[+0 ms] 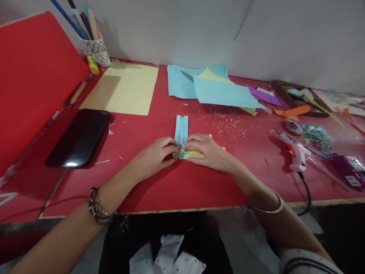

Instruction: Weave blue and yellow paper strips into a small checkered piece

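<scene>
Several narrow light-blue paper strips [181, 127] lie side by side on the red table, pointing away from me. Yellow paper strips [191, 154] cross them near their close ends, woven over and under the blue. My left hand [155, 156] pinches at the left edge of this crossing, fingertips on the strips. From the other side, my right hand [209, 152] has its fingers closed over the yellow strips, whose right ends poke out beyond the hand. My fingers hide part of the weave.
A black phone [78, 137] and yellow sheet [122, 89] lie left. Blue sheets [225, 91] with partly covered scissors [187, 75] are behind, near paper scraps [228, 121]. A pink glue gun [295, 152], purple box [349, 171] and brown tray [288, 95] are right; a pen cup [98, 51] stands back left.
</scene>
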{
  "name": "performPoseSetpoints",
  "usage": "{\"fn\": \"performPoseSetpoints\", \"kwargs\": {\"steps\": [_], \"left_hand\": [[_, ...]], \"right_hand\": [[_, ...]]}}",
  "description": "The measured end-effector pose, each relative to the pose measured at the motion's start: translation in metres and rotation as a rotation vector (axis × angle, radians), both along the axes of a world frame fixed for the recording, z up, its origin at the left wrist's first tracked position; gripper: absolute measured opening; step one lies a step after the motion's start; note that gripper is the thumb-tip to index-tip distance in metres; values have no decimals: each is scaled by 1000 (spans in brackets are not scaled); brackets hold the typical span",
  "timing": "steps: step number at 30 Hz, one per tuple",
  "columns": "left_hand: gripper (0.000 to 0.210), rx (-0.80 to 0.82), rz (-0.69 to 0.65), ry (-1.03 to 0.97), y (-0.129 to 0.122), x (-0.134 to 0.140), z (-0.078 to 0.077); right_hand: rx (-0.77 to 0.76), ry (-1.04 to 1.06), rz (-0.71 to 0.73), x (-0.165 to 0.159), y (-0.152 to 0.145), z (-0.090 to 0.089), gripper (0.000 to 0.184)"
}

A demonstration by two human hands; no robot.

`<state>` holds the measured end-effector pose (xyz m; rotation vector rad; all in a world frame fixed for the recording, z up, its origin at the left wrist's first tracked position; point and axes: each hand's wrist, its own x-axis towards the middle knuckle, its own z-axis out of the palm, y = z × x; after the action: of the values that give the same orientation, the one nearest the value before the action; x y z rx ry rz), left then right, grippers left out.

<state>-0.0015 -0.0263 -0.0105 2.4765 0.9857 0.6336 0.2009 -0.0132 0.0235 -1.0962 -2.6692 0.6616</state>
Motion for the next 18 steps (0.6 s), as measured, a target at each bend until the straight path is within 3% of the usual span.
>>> {"fn": "performPoseSetpoints", "kwargs": {"steps": [8, 18], "left_hand": [[19, -22, 111, 62, -3, 7, 3], [13, -12, 122, 92, -3, 12, 4]], "right_hand": [[59, -21, -27, -2, -1, -6, 21], [79, -41, -33, -5, -3, -5, 19]]}}
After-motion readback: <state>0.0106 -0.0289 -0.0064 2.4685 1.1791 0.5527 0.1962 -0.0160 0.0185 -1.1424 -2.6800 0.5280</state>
